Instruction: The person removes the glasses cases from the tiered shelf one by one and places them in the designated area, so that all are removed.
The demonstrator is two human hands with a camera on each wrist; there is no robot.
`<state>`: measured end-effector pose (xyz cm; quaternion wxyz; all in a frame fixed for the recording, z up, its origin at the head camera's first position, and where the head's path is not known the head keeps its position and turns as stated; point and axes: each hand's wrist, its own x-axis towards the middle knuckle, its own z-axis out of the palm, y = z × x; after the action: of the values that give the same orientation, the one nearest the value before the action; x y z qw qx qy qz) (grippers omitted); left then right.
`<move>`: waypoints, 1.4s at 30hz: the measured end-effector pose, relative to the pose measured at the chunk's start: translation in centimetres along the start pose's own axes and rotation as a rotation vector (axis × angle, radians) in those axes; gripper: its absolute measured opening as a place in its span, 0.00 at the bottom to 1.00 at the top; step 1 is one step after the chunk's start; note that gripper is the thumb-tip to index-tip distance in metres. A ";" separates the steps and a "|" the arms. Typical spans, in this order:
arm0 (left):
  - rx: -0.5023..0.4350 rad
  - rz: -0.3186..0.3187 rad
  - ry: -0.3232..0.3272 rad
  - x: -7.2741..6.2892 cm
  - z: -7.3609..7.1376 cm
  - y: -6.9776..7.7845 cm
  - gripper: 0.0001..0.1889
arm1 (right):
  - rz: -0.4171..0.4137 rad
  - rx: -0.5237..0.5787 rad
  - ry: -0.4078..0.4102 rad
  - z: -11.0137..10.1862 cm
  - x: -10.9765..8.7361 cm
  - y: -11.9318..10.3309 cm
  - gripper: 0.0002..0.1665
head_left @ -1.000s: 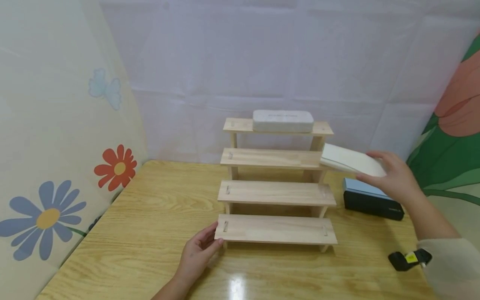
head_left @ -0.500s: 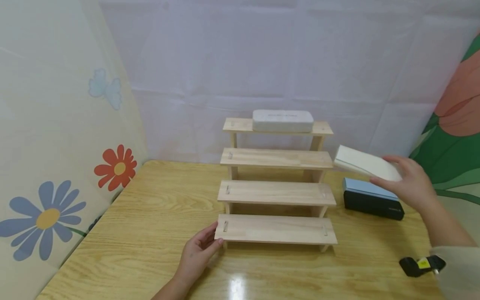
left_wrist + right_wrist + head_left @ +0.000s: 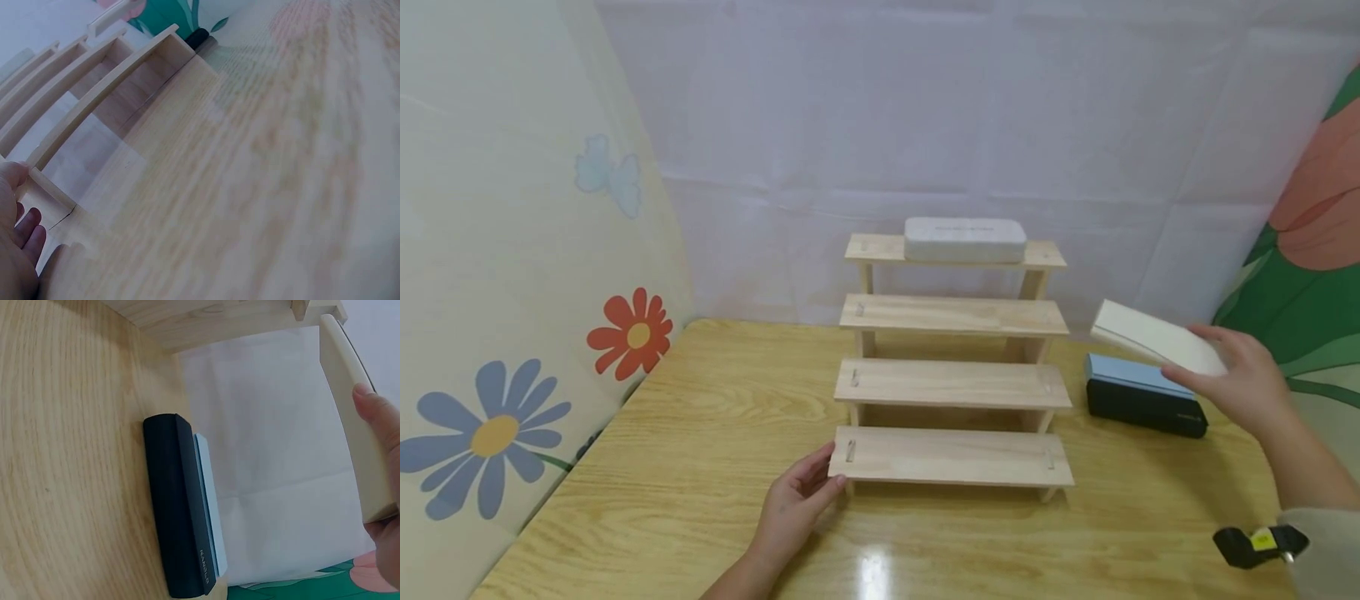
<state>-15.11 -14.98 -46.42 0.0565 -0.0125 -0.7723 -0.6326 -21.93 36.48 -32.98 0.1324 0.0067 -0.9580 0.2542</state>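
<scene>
A pale wooden stepped rack (image 3: 951, 383) with several tiers stands on the table. My left hand (image 3: 796, 502) grips the left end of its lowest tier (image 3: 37, 169). A grey oblong case (image 3: 965, 240) lies on the top tier. My right hand (image 3: 1243, 385) holds a flat cream box (image 3: 1153, 348) (image 3: 353, 419) in the air, to the right of the rack and above a black box with a blue lid (image 3: 1142, 397) (image 3: 184, 506) that lies on the table.
The wooden table (image 3: 700, 467) is closed in by a white sheet behind, a flower-printed cloth (image 3: 497, 333) on the left and a green and red printed cloth (image 3: 1311, 275) on the right. A black strap with a yellow tag (image 3: 1258, 542) sits on my right sleeve.
My right hand has drawn the cream box to the right, away from the rack's second tier, and now holds it over the black box. The left hand has not moved.
</scene>
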 end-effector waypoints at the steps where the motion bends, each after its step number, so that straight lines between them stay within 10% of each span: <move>1: -0.002 -0.001 0.000 0.0 0.0 0.0 0.25 | 0.007 -0.007 0.002 0.1 -0.1 0.1 0.48; 42: 0.006 -0.019 0.013 0.1 0.0 -0.2 0.25 | 0.006 0.012 0.033 5.1 -4.4 5.0 0.43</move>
<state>-15.27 -15.06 -46.62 0.0556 -0.0010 -0.7739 -0.6309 -19.33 38.10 -40.80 0.1477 0.0005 -0.9541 0.2604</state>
